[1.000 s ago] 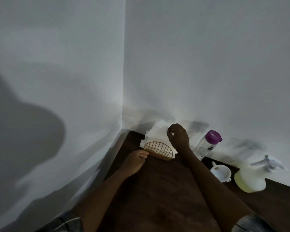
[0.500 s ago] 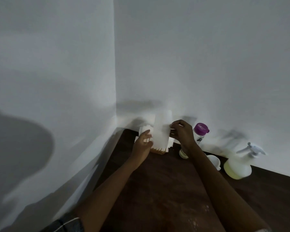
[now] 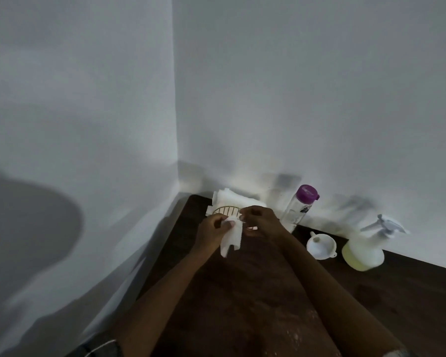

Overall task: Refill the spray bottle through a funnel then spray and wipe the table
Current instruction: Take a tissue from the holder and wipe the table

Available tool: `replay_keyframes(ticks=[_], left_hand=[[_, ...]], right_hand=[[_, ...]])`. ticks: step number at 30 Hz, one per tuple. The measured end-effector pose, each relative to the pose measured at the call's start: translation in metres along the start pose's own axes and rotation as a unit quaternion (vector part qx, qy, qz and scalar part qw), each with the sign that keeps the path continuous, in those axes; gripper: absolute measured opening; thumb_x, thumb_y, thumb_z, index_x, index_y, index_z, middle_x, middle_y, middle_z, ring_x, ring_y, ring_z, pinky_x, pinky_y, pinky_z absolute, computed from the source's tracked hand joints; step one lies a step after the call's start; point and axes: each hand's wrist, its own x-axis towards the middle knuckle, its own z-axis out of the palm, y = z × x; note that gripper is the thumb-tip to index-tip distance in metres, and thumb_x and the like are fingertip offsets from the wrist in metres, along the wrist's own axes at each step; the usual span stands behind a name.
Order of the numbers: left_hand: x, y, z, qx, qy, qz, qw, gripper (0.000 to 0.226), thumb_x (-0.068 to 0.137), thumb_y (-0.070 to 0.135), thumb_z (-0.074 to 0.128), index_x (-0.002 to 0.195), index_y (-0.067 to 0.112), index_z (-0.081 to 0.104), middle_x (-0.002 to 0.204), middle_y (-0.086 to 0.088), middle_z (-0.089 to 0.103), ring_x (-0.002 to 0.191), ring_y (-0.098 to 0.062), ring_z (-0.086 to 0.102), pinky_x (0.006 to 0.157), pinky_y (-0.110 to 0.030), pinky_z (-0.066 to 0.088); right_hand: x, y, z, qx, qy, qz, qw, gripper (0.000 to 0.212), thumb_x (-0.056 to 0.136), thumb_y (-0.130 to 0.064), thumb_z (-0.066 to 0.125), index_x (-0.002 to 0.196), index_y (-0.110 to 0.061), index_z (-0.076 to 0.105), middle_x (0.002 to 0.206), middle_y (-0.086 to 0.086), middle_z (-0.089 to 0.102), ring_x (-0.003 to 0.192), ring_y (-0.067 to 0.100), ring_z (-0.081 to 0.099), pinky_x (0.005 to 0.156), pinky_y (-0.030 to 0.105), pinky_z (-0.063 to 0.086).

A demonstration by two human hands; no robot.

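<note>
- At the bottom edge of the frame, two bare forearms are seen reaching up the picture, with a sleeve [image 3: 101, 347] edge at the lower left.
- A dark brown worktop [image 3: 242, 292] is spread under the arms; pale specks are scattered on it low in the frame.
- Just below the middle of the frame, a white tissue [image 3: 232, 237] is held up between both hands, clear of the worktop, with its lower edge hanging loose and ragged.
- The left hand [image 3: 211, 231] is closed on the tissue's left side: its grip is pinched on the sheet, thumb over it.
- The right hand [image 3: 262, 222] is curled at the tissue's upper right corner; its grip is pinched there too, though the fingertips are blurred.
- To the right of the hands, a white funnel [image 3: 321, 246] is set on the worktop, mouth up.
- Just right of the funnel, the spray bottle [image 3: 363, 252] is stood, pale yellow at its base, its trigger head blurred; the two are close, but contact cannot be told.
- Behind the hands, a gold wire holder [image 3: 225, 210] is placed in the worktop's far corner, with a stack [image 3: 232, 198] of white tissues held in it.
- Right of the holder, against the wall, a clear bottle [image 3: 298, 210] with a purple cap [image 3: 307, 193] is stood.
- Two white walls [image 3: 294, 99] are joined in a corner above the holder; a large shadow [image 3: 31, 228] is cast at the left of the frame.
</note>
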Motion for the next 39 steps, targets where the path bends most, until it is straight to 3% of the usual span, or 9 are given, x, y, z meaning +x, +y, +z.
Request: replay_keyframes(ticks=[6, 13, 17, 21, 23, 26, 32, 36, 39], left_hand=[[-0.001, -0.008, -0.005, 0.038, 0.029, -0.011, 0.999, 0.027, 0.089, 0.013, 0.059, 0.113, 0.002, 0.056, 0.114, -0.011, 0.061, 0.108, -0.022, 0.059, 0.082, -0.024, 0.050], [-0.040, -0.007, 0.026, -0.062, -0.029, -0.066, 0.995, 0.005, 0.091, 0.022, 0.056, 0.096, 0.023, 0.056, 0.098, 0.006, 0.058, 0.098, -0.013, 0.057, 0.072, -0.016, 0.045], [-0.072, -0.012, 0.047, -0.072, -0.107, -0.066, 0.990, 0.016, 0.086, 0.027, 0.062, 0.100, 0.035, 0.059, 0.113, 0.010, 0.055, 0.107, -0.010, 0.053, 0.079, -0.023, 0.048], [-0.093, -0.008, 0.075, -0.010, -0.088, -0.068, 0.994, 0.020, 0.083, 0.016, 0.066, 0.099, 0.024, 0.058, 0.107, 0.007, 0.056, 0.101, -0.009, 0.054, 0.068, -0.014, 0.041], [-0.100, -0.005, 0.089, 0.001, -0.075, -0.086, 0.993, 0.019, 0.083, 0.012, 0.065, 0.099, 0.021, 0.058, 0.101, 0.007, 0.057, 0.098, -0.009, 0.055, 0.070, -0.016, 0.042], [-0.113, -0.005, 0.106, -0.033, -0.110, -0.095, 0.989, 0.015, 0.081, 0.013, 0.068, 0.090, 0.019, 0.058, 0.095, 0.003, 0.063, 0.091, -0.012, 0.061, 0.071, -0.021, 0.049], [-0.128, -0.032, 0.120, -0.028, -0.222, -0.072, 0.972, 0.018, 0.084, 0.008, 0.064, 0.099, 0.018, 0.061, 0.096, -0.002, 0.066, 0.089, -0.007, 0.063, 0.076, -0.023, 0.051], [-0.123, -0.066, 0.105, 0.102, -0.144, -0.019, 0.984, 0.031, 0.084, -0.004, 0.059, 0.087, 0.027, 0.059, 0.091, 0.004, 0.063, 0.087, -0.002, 0.061, 0.087, -0.029, 0.047], [-0.122, -0.083, 0.092, 0.328, -0.110, 0.020, 0.938, 0.027, 0.086, 0.011, 0.060, 0.109, 0.023, 0.062, 0.121, -0.003, 0.056, 0.115, -0.023, 0.052, 0.098, -0.035, 0.042]], right_hand=[[-0.014, 0.008, 0.015, -0.019, -0.057, 0.017, 0.998, 0.020, 0.085, 0.003, 0.057, 0.105, 0.002, 0.059, 0.101, 0.015, 0.061, 0.095, 0.024, 0.061, 0.077, 0.031, 0.055], [-0.055, 0.047, 0.012, 0.131, 0.063, 0.032, 0.989, 0.022, 0.088, 0.010, 0.050, 0.109, 0.010, 0.054, 0.114, 0.034, 0.057, 0.074, 0.020, 0.062, 0.056, 0.019, 0.053], [-0.087, 0.077, -0.007, -0.020, 0.106, 0.058, 0.992, 0.035, 0.082, -0.016, 0.070, 0.115, -0.010, 0.060, 0.121, 0.001, 0.059, 0.103, 0.001, 0.056, 0.095, 0.020, 0.046], [-0.115, 0.080, -0.019, 0.154, 0.103, 0.157, 0.970, 0.037, 0.094, -0.016, 0.052, 0.130, -0.009, 0.046, 0.142, 0.013, 0.040, 0.114, 0.019, 0.051, 0.100, 0.031, 0.038], [-0.132, 0.090, -0.022, 0.291, 0.143, 0.099, 0.941, 0.024, 0.094, -0.002, 0.046, 0.115, -0.003, 0.056, 0.135, 0.027, 0.046, 0.089, 0.019, 0.059, 0.081, 0.030, 0.050], [-0.151, 0.117, -0.029, 0.345, 0.175, 0.101, 0.917, 0.020, 0.087, -0.001, 0.056, 0.103, -0.003, 0.066, 0.111, 0.023, 0.065, 0.092, 0.028, 0.065, 0.087, 0.043, 0.053], [-0.172, 0.155, -0.062, 0.233, 0.316, 0.098, 0.914, 0.013, 0.081, 0.006, 0.061, 0.087, -0.003, 0.069, 0.085, 0.016, 0.070, 0.079, 0.028, 0.066, 0.073, 0.037, 0.054], [-0.183, 0.201, -0.129, -0.118, 0.509, 0.036, 0.852, 0.011, 0.078, 0.001, 0.058, 0.081, 0.002, 0.069, 0.087, 0.021, 0.064, 0.081, 0.036, 0.061, 0.069, 0.030, 0.042], [-0.192, 0.237, -0.179, -0.311, 0.492, 0.064, 0.811, 0.012, 0.082, -0.002, 0.057, 0.084, 0.004, 0.067, 0.088, 0.020, 0.058, 0.084, 0.037, 0.056, 0.064, 0.038, 0.045]])
